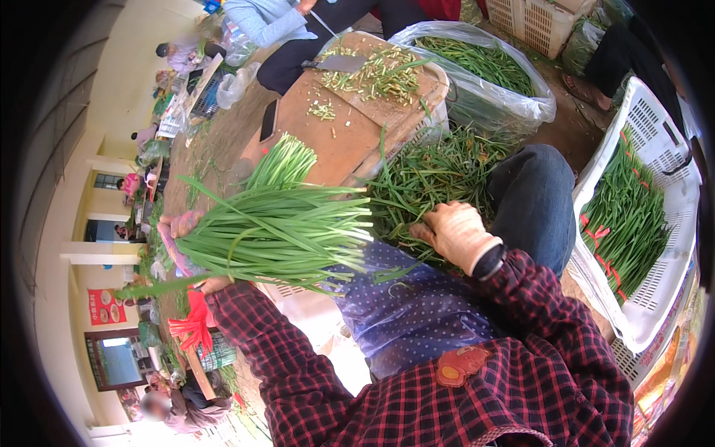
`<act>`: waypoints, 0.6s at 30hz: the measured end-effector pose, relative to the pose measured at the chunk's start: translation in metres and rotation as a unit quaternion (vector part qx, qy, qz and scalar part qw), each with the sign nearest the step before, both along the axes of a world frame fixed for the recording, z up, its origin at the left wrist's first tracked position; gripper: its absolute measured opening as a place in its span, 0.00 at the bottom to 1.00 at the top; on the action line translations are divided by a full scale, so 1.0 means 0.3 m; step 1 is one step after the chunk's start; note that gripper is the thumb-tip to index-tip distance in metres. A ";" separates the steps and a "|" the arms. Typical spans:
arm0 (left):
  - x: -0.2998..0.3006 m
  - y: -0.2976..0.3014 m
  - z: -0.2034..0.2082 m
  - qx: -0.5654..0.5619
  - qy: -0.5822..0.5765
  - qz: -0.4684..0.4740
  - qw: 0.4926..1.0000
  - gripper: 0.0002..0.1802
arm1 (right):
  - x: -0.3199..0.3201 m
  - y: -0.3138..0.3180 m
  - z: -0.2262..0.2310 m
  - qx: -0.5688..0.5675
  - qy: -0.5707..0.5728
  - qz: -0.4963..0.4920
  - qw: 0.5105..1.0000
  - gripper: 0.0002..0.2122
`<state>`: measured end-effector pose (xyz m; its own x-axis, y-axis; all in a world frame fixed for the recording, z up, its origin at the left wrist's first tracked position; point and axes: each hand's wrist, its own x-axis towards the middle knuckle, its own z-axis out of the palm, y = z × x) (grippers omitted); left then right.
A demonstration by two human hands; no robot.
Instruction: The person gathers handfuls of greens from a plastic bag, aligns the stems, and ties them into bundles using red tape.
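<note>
My left hand (183, 226), in a patterned glove, is wrapped round a thick bunch of garlic chives (287, 231). The leaves lie sideways, their pale cut ends pointing right over my dotted apron (417, 313). Just beyond, another chive bundle (281, 162) rests at the board's near edge. My right hand (456, 232), in a pale glove, is curled over a heap of loose leaves (439, 175) by my knee. Its fingertips are partly hidden, and whatever they hold cannot be made out.
A wooden board (309, 138) bears a cleaver (342, 64), chopped stem ends (387, 74) and a dark phone (269, 121). Behind the heap stands a plastic-lined container of greens (484, 67). At right, a white crate (640, 97) holds red-tied chive bundles (633, 208). Other people sit nearby.
</note>
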<state>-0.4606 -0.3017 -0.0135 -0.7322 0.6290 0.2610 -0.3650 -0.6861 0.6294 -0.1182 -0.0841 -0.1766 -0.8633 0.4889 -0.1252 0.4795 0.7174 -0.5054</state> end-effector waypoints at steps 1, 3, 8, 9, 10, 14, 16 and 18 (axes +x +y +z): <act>0.014 -0.005 0.000 0.002 0.003 0.011 1.000 0.13 | 0.014 -0.019 0.002 0.062 0.029 -0.010 0.998 0.19; 0.010 0.010 0.006 0.002 0.085 0.069 0.994 0.15 | 0.030 -0.046 0.028 0.014 0.167 -0.014 0.986 0.13; 0.049 0.130 0.044 0.072 0.280 0.002 0.957 0.18 | -0.058 -0.138 0.109 -0.530 0.165 0.264 0.789 0.30; 0.190 0.211 0.070 0.044 0.247 0.142 0.958 0.13 | -0.093 -0.163 0.113 -0.618 0.141 0.265 0.726 0.29; 0.329 0.301 0.080 -0.001 0.198 0.273 0.941 0.12 | -0.126 -0.185 0.106 -0.697 0.115 0.259 0.658 0.29; 0.483 0.268 0.005 -0.099 0.198 0.251 0.943 0.14 | -0.258 -0.146 -0.119 -0.900 0.221 0.151 0.345 0.40; 0.545 0.143 -0.055 -0.158 0.235 0.212 0.936 0.16 | -0.255 -0.112 -0.153 -0.902 0.265 0.161 0.301 0.41; 0.586 -0.036 -0.147 -0.262 0.333 0.139 0.895 0.20 | -0.247 -0.141 -0.135 -0.907 0.277 0.082 0.305 0.41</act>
